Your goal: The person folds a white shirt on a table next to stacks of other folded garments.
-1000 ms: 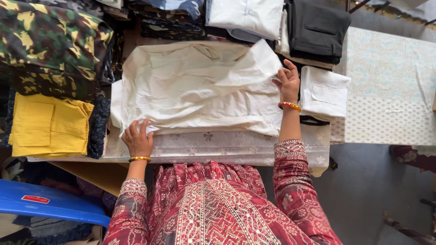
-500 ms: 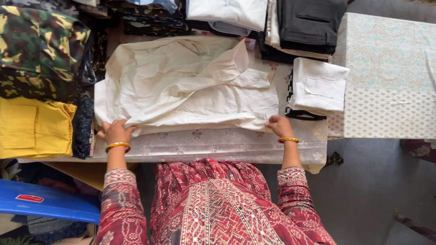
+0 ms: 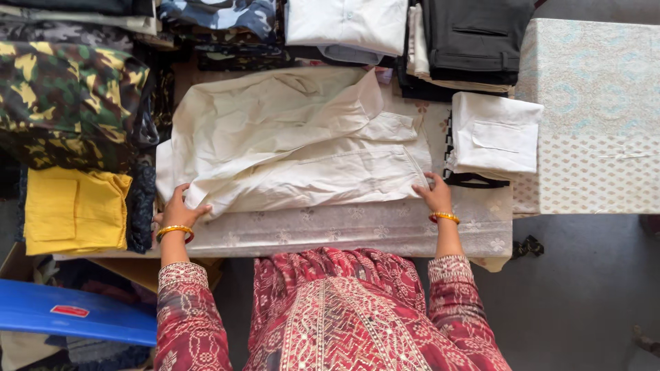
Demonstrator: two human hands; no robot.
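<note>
I record the work surface, a pale embroidered table cover (image 3: pixel 357 230), directly under both hands and running well beyond them on either side. On it lies the cream garment (image 3: pixel 295 148), spread away from the hands and partly doubled over; compared with half a second ago its near edge now sits lower and straighter along the cover, and the fabric looks flatter, which I judge to mean the current fold has been drawn square. Beyond the left hand's side I note a camouflage stack (image 3: pixel 65 103) and, nearer, a folded yellow piece (image 3: pixel 72 209). Just past the right hand sits a folded white shirt (image 3: pixel 496 134), with dark folded trousers (image 3: pixel 474 38) farther off. The left hand (image 3: pixel 177 209) has moved outward to the garment's near left corner, fingers closed on the cloth edge. The right hand (image 3: pixel 434 194) has dropped to the near right corner, fingertips pinching the hem. Both wrists carry orange bangles (image 3: pixel 445 217).
</note>
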